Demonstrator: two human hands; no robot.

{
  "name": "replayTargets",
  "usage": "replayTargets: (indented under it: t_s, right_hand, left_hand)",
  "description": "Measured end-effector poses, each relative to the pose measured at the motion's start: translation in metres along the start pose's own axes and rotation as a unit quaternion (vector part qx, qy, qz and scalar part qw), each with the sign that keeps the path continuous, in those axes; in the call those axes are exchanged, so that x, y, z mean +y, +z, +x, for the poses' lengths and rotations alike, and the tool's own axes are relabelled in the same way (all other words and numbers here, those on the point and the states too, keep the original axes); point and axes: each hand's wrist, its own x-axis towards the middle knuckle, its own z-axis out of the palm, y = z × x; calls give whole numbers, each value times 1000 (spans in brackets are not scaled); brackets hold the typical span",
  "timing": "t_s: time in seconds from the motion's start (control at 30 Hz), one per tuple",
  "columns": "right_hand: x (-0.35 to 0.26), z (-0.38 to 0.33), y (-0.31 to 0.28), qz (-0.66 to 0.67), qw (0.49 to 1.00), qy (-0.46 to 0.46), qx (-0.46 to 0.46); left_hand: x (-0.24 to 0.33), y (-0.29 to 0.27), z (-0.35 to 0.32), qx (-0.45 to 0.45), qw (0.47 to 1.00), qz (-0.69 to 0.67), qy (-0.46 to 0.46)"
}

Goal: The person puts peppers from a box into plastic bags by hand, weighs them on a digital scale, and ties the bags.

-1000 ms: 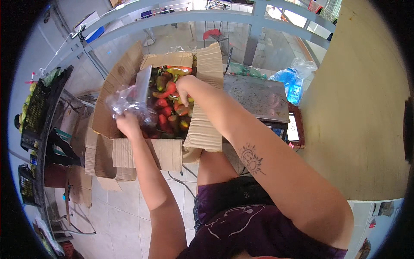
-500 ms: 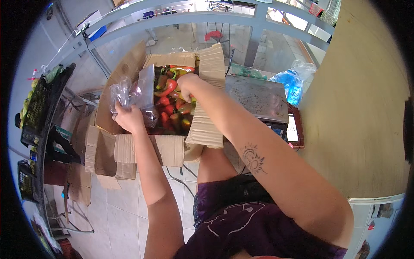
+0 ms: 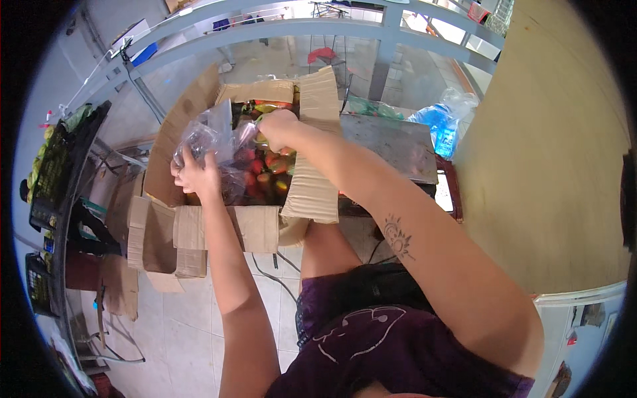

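A cardboard box (image 3: 257,228) with its flaps spread holds many red, green and yellowish peppers (image 3: 267,180). My left hand (image 3: 197,178) is closed on a clear plastic bag (image 3: 207,136), which lies over the left part of the peppers. My right hand (image 3: 279,129) is closed above the peppers, beside the bag's right edge. Something green, which looks like part of a pepper, shows at its fingertips; the rest is hidden by the hand.
A metal-topped scale (image 3: 391,147) stands right of the box, with a phone (image 3: 443,194) beside it. Behind are a blue package in clear plastic (image 3: 443,119) and a grey railing (image 3: 292,28). Left is a rack with black crates (image 3: 61,162); a wooden panel (image 3: 544,159) rises at right.
My right hand has moved slightly left, nearer the bag, with something green now at its fingertips. The bag has spread rightward over the peppers, and my left hand's fingers have shifted on it.
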Motion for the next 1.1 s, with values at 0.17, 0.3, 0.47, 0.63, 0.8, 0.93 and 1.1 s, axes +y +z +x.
replayTargets:
  t_s: [0.17, 0.3, 0.47, 0.63, 0.8, 0.93, 1.1]
  right_hand:
    - [3, -23, -24, 163, 972, 15, 166]
    - [27, -33, -51, 381, 901, 7, 204]
    - [38, -38, -37, 405, 861, 56, 303]
    - [35, -47, -22, 664, 675, 100, 305]
    - [86, -67, -17, 902, 379, 80, 192]
    - [162, -106, 18, 771, 555, 172, 260]
    - [208, -131, 102, 196, 931, 295, 87]
  left_hand:
    - [-2, 5, 1, 39, 998, -48, -13]
    - [-10, 4, 2, 36, 998, -44, -12]
    - [-8, 13, 4, -14, 1000, 23, 11]
    - [1, 11, 0, -33, 999, -4, 11]
    - [-13, 13, 4, -19, 1000, -4, -2]
    - [-9, 19, 4, -38, 999, -16, 1]
    - [0, 17, 2, -41, 999, -2, -7]
